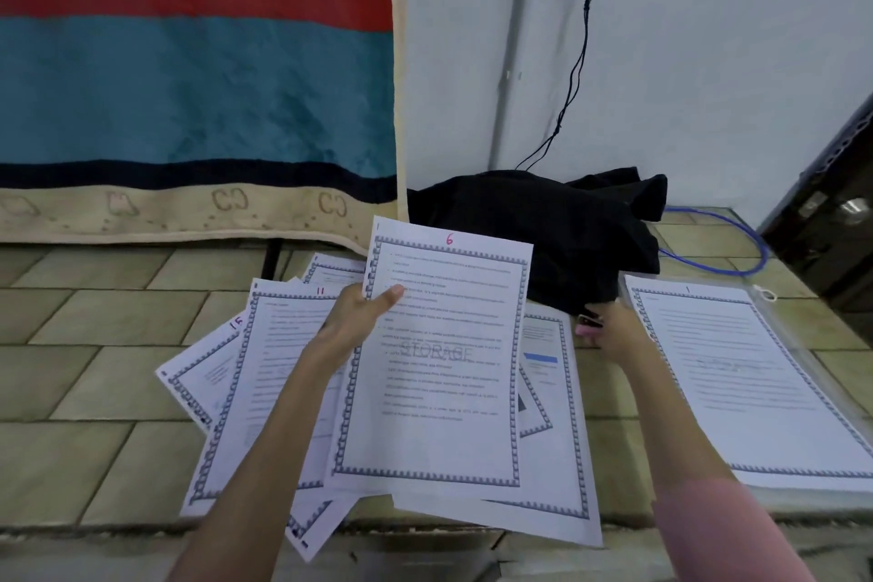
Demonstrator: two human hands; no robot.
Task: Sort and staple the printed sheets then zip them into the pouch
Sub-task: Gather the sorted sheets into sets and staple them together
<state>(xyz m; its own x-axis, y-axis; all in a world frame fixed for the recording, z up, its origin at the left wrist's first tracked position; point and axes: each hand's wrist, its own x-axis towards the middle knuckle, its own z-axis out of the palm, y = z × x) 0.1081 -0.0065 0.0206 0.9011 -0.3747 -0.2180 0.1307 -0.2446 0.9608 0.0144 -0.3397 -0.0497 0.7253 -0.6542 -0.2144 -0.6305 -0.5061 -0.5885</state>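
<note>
tiled surface (108, 373) against a white wall, teal-and-red striped blanket (189, 61) hanging at 10 o'clock, black cloth (543, 232) at 12. loose printed sheets (264, 373) fanned out at centre and 8 o'clock. left hand (359, 317) pinches sheet marked 6 (439, 364) at its left edge, thumb on top, lifted over the pile. right hand (609, 331) at 2 o'clock, fingers curled around a small dark object (590, 321), can't tell what. clear pouch (812, 354) at 3 o'clock under sheet marked 1 (746, 383).
</note>
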